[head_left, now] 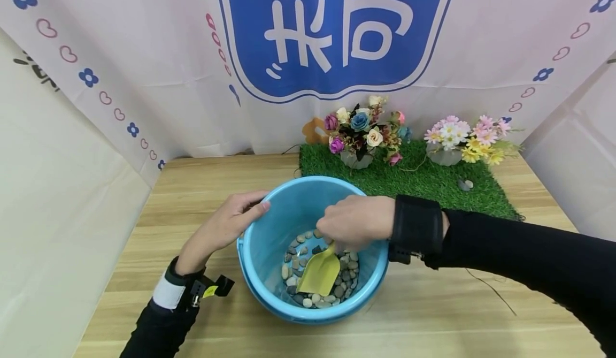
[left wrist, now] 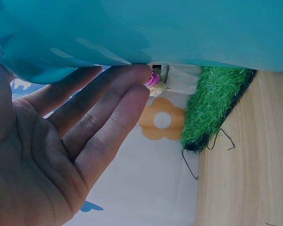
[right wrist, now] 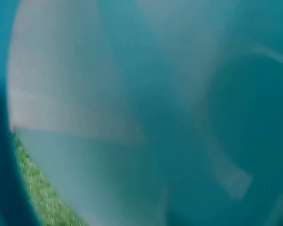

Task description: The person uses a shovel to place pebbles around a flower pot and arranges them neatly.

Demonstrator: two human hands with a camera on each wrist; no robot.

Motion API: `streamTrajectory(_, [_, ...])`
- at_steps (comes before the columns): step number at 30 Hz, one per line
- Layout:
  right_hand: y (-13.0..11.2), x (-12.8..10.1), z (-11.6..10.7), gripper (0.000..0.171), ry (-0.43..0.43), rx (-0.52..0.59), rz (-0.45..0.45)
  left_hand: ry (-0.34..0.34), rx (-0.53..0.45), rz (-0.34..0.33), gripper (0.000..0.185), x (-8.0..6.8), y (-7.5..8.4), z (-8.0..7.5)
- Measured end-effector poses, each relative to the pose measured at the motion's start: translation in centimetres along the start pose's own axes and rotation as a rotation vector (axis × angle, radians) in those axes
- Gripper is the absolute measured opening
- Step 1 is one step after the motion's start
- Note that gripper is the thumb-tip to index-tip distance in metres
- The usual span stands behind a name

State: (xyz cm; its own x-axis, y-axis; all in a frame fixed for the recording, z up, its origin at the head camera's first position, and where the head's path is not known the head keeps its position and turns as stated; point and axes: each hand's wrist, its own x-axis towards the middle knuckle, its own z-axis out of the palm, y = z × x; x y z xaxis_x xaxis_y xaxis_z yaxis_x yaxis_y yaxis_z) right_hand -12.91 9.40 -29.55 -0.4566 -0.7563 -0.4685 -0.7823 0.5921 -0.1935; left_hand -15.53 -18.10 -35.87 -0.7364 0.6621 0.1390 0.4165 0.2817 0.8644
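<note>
A light-blue bucket (head_left: 257, 259) stands on the wooden table with several grey and whitish pebbles (head_left: 308, 303) on its bottom. Reaching down inside it, my right hand (head_left: 353, 221) grips the handle of a small yellow shovel (head_left: 320, 272), whose blade lies over the pebbles. The fingers hide most of the handle. At the bucket's left side my left hand (head_left: 231, 221) holds the rim, thumb over the edge and fingers along the outer wall. The left wrist view shows those fingers (left wrist: 108, 127) against the bucket (left wrist: 188, 33). Only blurred blue wall (right wrist: 179, 117) fills most of the right wrist view.
Behind the bucket lies a green artificial-grass mat (head_left: 414, 181), bearing two vases of flowers (head_left: 366, 133) and a couple of stones (head_left: 465, 185). A printed cloth (head_left: 183, 101) hangs at the table's back edge. A thin dark strand (head_left: 491, 291) lies to the right.
</note>
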Motion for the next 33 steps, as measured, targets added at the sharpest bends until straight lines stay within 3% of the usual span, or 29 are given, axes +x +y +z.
streamTrajectory(9, [0.24, 0.48, 0.69, 0.023, -0.006, 0.036, -0.040, 0.007, 0.012, -0.011, 0.034, -0.10, 0.05, 0.05])
streamTrajectory(17, [0.71, 0.71, 0.16, 0.016, -0.067, 0.006, -0.064, 0.002, -0.012, -0.020, 0.035, -0.16, 0.11, 0.08])
streamTrajectory(33, [0.64, 0.14, 0.24, 0.013, -0.017, -0.005, -0.056, -0.010, -0.025, -0.026, 0.036, -0.11, 0.16, 0.09])
